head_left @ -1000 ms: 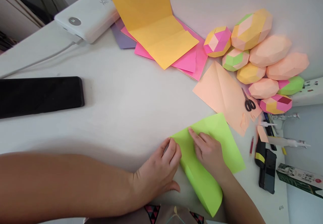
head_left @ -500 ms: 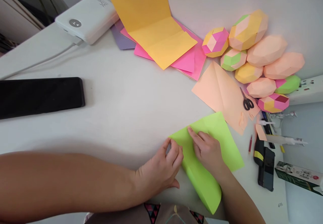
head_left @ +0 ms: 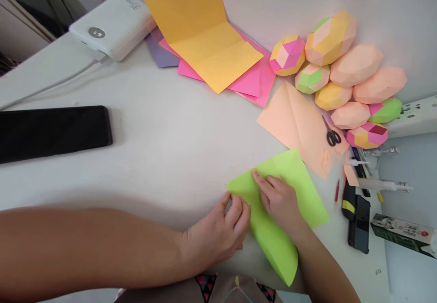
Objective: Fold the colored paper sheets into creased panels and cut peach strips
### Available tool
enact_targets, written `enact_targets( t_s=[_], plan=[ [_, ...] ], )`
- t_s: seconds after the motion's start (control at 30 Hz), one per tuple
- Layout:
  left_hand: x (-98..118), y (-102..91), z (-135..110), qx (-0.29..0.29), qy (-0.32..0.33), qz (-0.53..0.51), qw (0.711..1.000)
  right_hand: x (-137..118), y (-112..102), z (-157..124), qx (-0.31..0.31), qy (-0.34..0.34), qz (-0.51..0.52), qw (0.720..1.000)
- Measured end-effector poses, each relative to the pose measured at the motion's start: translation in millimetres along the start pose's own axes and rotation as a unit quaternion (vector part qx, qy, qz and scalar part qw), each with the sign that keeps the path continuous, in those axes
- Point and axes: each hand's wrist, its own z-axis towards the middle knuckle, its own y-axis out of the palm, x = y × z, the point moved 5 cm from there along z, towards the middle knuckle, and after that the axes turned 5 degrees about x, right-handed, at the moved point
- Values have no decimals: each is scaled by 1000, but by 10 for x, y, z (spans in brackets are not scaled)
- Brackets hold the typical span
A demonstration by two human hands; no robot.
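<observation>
A light green sheet of paper lies on the table before me, its near side bent over in a rounded fold. My left hand is closed in a pinch at the sheet's left edge, thumb and forefinger just below its pointed corner. Pressing on the same sheet, my right hand has its index finger stretched out near the upper edge. Its other fingers are loosely bent, with no object grasped. Beyond the green sheet is a creased peach paper, with small black scissors on it.
Faceted paper shapes cluster at the back right. Orange paper tops pink sheets at the back. A white power bank and black phone lie left. A black-and-yellow tool and a box are at right.
My left thumb and forefinger have slid slightly down along the green sheet's edge, leaving its corner uncovered. My right hand stays on the paper. The whole view has shifted a little.
</observation>
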Motion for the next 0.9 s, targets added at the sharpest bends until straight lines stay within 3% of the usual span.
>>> enact_targets(
  t_s=[0.43, 0.6, 0.7, 0.77, 0.9],
  plan=[
    [-119, 6, 6, -87, -66, 40, 993, 6, 27, -25, 0, 9, -2, 1000],
    [-240, -36, 67, -78, 18, 20, 997, 15, 84, -48, -22, 26, 15, 999],
    [-329, -21, 113, -68, 79, -33, 994, 67, 79, -12, -45, 67, 84, 993],
    [-358, -8, 127, -69, 84, -52, 993, 170, 27, 9, -80, 119, 184, 972],
    [-203, -57, 66, -69, 106, -47, 991, 515, -289, -185, -130, 223, 371, 892]
  ],
)
